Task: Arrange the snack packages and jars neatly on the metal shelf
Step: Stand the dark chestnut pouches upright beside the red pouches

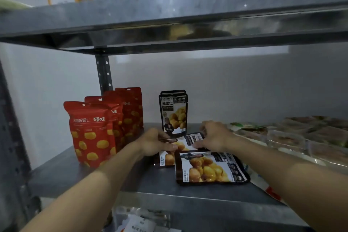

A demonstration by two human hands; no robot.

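Note:
On the grey metal shelf (79, 179) several red chestnut pouches (92, 133) stand upright in a row at the left. One black chestnut pouch (174, 113) stands upright behind my hands. Two more black pouches lie flat: the nearer one (211, 168) rests untouched, and the farther one (185, 142) is held at both ends. My left hand (156, 143) grips its left edge and my right hand (214, 136) grips its right edge. My hands hide much of that pouch.
Clear-wrapped trays of brownish food (293, 137) fill the shelf's right side. A perforated upright post (103, 73) stands at the back left. The shelf above (169, 17) carries more packages. Loose packets (139, 222) lie on the level below.

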